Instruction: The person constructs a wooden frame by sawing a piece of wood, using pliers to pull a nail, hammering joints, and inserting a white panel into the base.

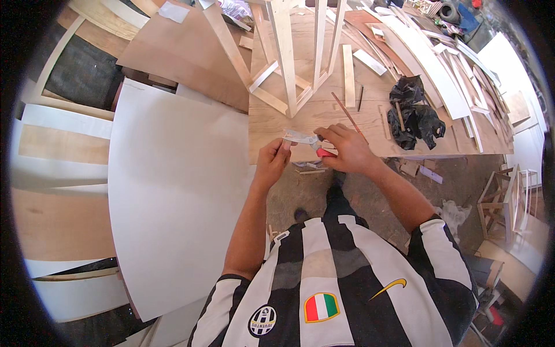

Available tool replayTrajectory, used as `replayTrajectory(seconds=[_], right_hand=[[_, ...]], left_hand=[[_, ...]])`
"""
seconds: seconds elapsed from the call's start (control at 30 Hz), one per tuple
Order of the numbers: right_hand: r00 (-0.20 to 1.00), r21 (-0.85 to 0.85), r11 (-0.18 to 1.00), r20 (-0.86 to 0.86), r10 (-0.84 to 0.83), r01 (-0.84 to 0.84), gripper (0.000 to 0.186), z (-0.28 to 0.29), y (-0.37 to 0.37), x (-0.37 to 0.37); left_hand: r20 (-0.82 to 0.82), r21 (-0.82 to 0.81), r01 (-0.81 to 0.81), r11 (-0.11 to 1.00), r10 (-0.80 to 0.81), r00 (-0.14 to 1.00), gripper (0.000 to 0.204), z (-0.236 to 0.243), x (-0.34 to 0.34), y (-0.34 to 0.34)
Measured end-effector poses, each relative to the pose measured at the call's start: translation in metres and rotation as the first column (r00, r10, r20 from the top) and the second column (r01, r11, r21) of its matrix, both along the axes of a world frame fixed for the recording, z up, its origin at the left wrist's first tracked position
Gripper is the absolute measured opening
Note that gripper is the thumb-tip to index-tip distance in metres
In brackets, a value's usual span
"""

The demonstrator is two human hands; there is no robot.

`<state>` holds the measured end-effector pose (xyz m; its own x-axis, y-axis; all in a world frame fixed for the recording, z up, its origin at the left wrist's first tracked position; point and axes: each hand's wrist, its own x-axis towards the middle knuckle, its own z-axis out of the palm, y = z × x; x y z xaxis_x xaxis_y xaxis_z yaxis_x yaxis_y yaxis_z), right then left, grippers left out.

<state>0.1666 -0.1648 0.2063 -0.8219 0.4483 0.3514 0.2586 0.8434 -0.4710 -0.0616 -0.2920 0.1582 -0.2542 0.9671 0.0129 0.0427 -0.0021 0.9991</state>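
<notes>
My right hand (pixel 349 147) is closed round the red handles of a pair of scissors (pixel 300 138), just off the table's near edge. The silver blades point left toward my left hand. Between finger and thumb, my left hand (pixel 274 160) pinches a small pale piece, which sits at the blade tips; its kind is too small to make out. Beyond both hands stands a wooden frame (pixel 287 63) with upright legs and low crosspieces, on the plywood table (pixel 324 124). A thin reddish-brown strip (pixel 345 113) lies on the table near my right hand.
A crumpled black plastic bag (pixel 417 115) lies at the table's right. Short wood pieces (pixel 348 75) and a dark thin stick (pixel 361 98) lie near the frame. Long boards (pixel 428 69) are stacked far right. A large white panel (pixel 173 196) fills my left side. Offcuts (pixel 430 174) litter the floor.
</notes>
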Motion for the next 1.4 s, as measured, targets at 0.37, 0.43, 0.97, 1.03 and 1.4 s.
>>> replayTrajectory(seconds=[0.37,0.43,0.97,1.03,1.4], right_hand=[[0.998,-0.051,0.998,0.049,0.034,-0.032,0.062,-0.007,0.01,-0.003],[0.997,-0.05,0.998,0.052,0.048,-0.045,0.062,-0.011,0.011,-0.008],[0.944,-0.157,0.948,0.229,-0.239,0.278,0.062,-0.12,0.069,-0.007],[0.874,-0.041,0.939,0.382,-0.301,0.341,0.06,-0.155,0.086,0.007],[0.653,0.3,0.846,0.539,-0.532,0.441,0.071,-0.234,0.193,0.078]], left_hand=[[0.01,-0.03,-0.006,1.0,0.006,1.0,0.037,-0.011,-0.001,0.003],[0.039,-0.025,-0.025,0.999,0.026,0.999,0.037,-0.013,-0.002,-0.001],[0.501,-0.163,-0.149,0.975,0.212,0.839,0.051,-0.031,-0.013,0.017],[0.53,-0.185,-0.147,0.972,0.225,0.817,0.053,-0.034,-0.01,0.034],[0.553,-0.196,-0.149,0.969,0.234,0.799,0.037,-0.027,0.036,0.155]])
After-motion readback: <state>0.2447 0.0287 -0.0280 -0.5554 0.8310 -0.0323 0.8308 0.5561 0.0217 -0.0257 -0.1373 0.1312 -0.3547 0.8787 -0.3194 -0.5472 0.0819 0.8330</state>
